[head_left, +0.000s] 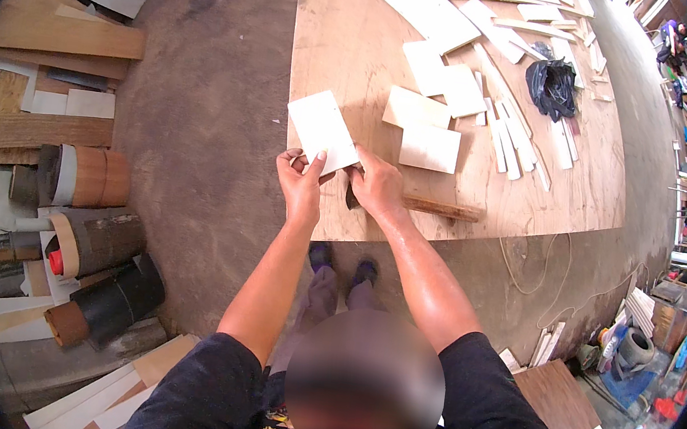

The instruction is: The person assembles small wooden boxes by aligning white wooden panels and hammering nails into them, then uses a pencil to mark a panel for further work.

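Note:
A pale rectangular wooden board (320, 125) is tilted over the near left edge of the plywood table (336, 53). My left hand (300, 182) grips its lower edge, thumb on top and fingers beneath. At its lower right corner my right hand (379, 186) is closed on the board, with some fingertips hidden. Partly covered by my right hand and wrist lies a tool with a thick wooden handle (446, 209) and a dark metal end, perhaps a hammer. Just beyond my right hand are several similar boards (429, 148), some overlapping.
Narrow wood strips (511, 140) and a crumpled black plastic bag (551, 87) lie on the table's right side. Rolls of sheet material (109, 298) and stacked planks (47, 134) stand at left. A thin cord (534, 291) trails on the floor at right.

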Tool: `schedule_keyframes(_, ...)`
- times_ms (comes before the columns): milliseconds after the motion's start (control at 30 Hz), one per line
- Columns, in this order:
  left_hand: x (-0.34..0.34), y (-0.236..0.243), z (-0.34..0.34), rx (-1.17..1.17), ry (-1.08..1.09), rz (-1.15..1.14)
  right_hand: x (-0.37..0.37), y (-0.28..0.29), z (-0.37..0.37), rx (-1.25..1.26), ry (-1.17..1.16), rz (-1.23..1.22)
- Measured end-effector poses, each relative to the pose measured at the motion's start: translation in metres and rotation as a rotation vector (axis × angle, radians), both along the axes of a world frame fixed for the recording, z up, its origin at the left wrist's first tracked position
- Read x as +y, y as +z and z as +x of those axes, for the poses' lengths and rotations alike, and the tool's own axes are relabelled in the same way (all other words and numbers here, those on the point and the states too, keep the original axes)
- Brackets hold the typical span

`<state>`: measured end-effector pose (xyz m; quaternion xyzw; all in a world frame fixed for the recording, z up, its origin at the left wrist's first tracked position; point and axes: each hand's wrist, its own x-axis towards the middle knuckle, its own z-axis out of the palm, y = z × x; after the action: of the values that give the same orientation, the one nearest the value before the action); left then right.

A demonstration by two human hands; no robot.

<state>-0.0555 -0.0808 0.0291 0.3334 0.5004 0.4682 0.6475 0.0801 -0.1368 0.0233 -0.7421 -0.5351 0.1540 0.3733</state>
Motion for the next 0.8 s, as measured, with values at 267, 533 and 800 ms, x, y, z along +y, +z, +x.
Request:
schedule_keyframes(267,0.022,-0.015,-0.043,0.374,-0.006,0.144,0.035,-0.004,0.044,-0.176,0.172,0.394)
schedule_keyframes(533,0.110,-0.003,-0.014,0.365,-0.359,-0.068,0.056,0.002,0.073,-0.381,0.309,0.448)
schedule_keyframes(800,0.094,-0.003,0.018,0.568,-0.240,0.073,-0.003,0.015,0.082,-0.318,0.163,0.273)
